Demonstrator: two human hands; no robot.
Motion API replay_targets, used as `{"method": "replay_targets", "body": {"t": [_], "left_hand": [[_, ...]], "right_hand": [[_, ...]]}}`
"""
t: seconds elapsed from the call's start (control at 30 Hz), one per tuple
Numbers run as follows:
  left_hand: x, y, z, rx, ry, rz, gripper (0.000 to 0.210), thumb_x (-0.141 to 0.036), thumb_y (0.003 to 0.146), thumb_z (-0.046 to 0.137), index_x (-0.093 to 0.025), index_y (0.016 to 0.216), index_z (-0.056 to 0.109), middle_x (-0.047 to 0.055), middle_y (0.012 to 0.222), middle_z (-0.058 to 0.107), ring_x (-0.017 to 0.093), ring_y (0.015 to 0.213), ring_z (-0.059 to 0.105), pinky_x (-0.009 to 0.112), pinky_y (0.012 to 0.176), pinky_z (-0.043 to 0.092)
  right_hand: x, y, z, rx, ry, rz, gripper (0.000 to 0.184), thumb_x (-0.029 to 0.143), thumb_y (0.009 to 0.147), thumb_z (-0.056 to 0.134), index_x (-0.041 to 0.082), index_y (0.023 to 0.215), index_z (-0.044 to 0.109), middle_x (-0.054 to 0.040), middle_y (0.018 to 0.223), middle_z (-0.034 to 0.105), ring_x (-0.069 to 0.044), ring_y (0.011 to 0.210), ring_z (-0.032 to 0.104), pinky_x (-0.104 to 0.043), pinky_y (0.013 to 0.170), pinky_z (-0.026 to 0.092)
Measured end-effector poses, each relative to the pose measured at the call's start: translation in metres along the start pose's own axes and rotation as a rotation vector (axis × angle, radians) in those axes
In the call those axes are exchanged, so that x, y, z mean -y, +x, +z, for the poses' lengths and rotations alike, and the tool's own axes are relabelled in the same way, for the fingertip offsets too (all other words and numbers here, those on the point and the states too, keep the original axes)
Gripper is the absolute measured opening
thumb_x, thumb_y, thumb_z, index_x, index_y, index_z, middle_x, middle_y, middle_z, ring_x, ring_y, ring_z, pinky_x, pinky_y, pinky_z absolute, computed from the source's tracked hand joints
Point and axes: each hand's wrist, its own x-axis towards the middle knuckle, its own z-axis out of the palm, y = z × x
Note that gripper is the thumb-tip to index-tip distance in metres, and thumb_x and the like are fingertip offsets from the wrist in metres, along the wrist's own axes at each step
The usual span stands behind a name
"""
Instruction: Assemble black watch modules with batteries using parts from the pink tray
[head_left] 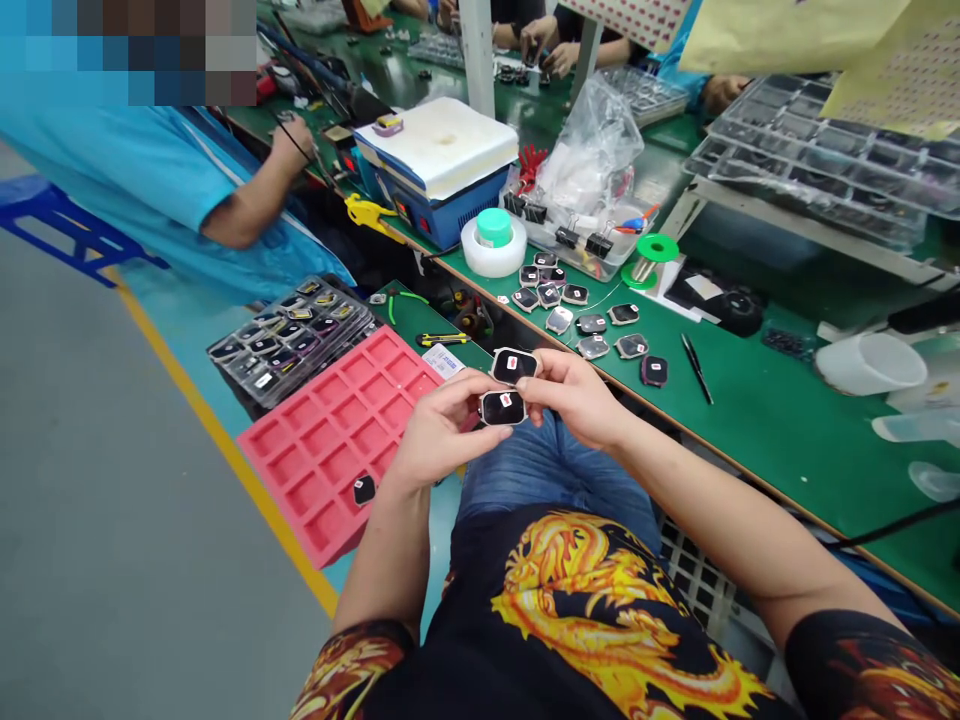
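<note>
**Rims pinched, screens turned up**

The left hand (439, 435) had its thumb and forefinger closed to about the depth of the lower watch case (495, 410), gripping it by the long edges. The right hand (577, 395) pinched the upper watch case (510, 372), its thumb lying along the bottom rim and its other fingers curled behind. Both cases hung above the jeans (559, 475), dark faces upward, each bearing a small label (511, 363). They sat one above the other; whether their rims touched was impossible to tell.

Good handling here, as a judgement, called for a light hold on the frames, with skin kept off the glass. The right thumb lay close to both cases, so a slight slip might have knocked one against the other or lifted a label's edge. Steady wrists and a small gap between the frames would have lessened that risk.

The green bench (772, 420) bore a group of loose cases (549, 295) near the edge facing the person, with a purple-rimmed case (654, 371) nearest that edge and a pen (697, 368) beyond it. On the pink tray (367, 435), a dark unit (364, 489) lay along the edge nearest the person, beside the left forearm, where a careless elbow could have nudged it.
</note>
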Motion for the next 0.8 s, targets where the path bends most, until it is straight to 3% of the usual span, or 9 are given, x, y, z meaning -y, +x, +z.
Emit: {"method": "replay_targets", "body": {"t": [0.8], "left_hand": [[-0.011, -0.014, -0.001, 0.014, 0.056, 0.041, 0.044, -0.015, 0.083, 0.092, -0.026, 0.124, 0.081, 0.006, 0.109, 0.071, 0.020, 0.101, 0.068, 0.034, 0.087, 0.056]], "right_hand": [[-0.004, -0.009, 0.007, 0.049, 0.033, -0.026, 0.029, 0.034, 0.085, 0.084, 0.019, 0.081, 0.060, 0.0036, 0.069, 0.066, -0.010, 0.053, 0.060, -0.021, 0.049, 0.050]]}}
